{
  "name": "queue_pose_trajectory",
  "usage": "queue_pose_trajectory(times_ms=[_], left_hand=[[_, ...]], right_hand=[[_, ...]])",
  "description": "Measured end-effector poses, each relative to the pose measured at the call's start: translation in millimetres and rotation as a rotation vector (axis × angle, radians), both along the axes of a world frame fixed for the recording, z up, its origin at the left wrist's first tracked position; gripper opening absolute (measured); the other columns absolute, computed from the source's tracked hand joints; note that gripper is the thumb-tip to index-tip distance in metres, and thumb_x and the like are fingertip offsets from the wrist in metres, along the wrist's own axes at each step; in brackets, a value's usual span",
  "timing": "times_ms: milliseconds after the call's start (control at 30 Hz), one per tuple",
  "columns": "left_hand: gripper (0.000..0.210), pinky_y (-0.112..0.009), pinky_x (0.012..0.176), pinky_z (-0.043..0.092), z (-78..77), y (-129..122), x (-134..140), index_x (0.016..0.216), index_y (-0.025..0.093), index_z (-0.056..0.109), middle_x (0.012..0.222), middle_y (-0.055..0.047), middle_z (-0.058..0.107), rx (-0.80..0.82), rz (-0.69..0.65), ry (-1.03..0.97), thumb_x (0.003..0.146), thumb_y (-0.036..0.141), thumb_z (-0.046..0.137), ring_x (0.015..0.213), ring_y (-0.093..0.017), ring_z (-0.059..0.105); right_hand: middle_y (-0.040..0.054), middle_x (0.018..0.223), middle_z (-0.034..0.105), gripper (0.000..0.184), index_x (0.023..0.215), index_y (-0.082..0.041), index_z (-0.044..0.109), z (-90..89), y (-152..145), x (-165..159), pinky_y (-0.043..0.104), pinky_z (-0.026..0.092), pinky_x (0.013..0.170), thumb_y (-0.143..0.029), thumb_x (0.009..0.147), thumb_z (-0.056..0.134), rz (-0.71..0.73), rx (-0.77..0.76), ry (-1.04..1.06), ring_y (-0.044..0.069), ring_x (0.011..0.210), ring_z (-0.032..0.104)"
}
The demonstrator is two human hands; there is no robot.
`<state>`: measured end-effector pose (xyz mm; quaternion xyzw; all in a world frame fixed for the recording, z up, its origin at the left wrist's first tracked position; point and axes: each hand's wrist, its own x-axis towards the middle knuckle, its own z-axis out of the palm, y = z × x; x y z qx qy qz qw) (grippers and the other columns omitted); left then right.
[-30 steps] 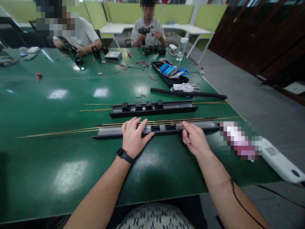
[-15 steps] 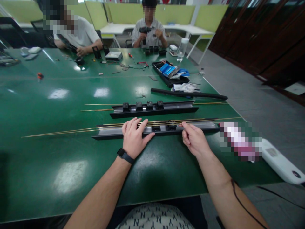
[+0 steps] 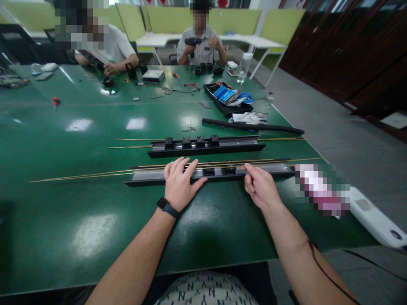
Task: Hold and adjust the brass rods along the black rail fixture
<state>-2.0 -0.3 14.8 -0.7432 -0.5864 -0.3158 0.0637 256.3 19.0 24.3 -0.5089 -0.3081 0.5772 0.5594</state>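
A long black rail with a silvery channel (image 3: 149,176) lies across the table in front of me. Thin brass-coloured rods (image 3: 82,175) run along it and stick out past its left end. Two small black blocks show in the channel, one (image 3: 209,171) beside my left hand and another (image 3: 229,167) nearer my right. My left hand (image 3: 180,180) rests over the rail with its fingers spread across the rods. Close to the rods, my right hand (image 3: 260,184) is closed, with thumb and index finger together; whatever is between them is too small to make out.
Behind lies a second black rail (image 3: 206,149) with several black blocks and rods. Beyond it are a black bar (image 3: 251,126), gloves (image 3: 249,118) and a black tray (image 3: 219,103). A white device (image 3: 375,218) sits at right. Two people work across the table, one holding a drill (image 3: 193,41).
Both my hands keep nearly the same pose on the rail. Across the table, the co-worker's hand near the drill tip has moved slightly up and right.
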Motion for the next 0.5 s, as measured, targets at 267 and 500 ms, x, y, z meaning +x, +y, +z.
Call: queue_pose_trajectory(times_ms=[267,500], left_hand=[[0.055,-0.052,0.115,0.031,-1.4,0.1,-0.2,0.134,0.026,0.064,0.134,-0.012,0.064,0.011,-0.004,-0.010,0.088,0.056,0.071,0.135,-0.033,0.052],[0.055,-0.052,0.115,0.031,-1.2,0.2,-0.7,0.133,0.027,0.064,0.135,-0.012,0.064,0.008,-0.001,-0.003,0.087,0.056,0.071,0.135,-0.033,0.052]], right_hand=[[-0.0059,0.045,0.050,0.031,0.088,-0.013,0.072,-2.1,0.9,0.5,0.016,0.020,0.028,-0.041,0.079,0.083,-0.007,0.007,-0.001,0.004,0.029,0.033],[-0.0062,0.045,0.050,0.029,0.088,-0.013,0.072,-1.0,1.5,1.8,0.016,0.020,0.028,-0.039,0.079,0.083,-0.043,0.006,0.006,0.004,0.029,0.032]])
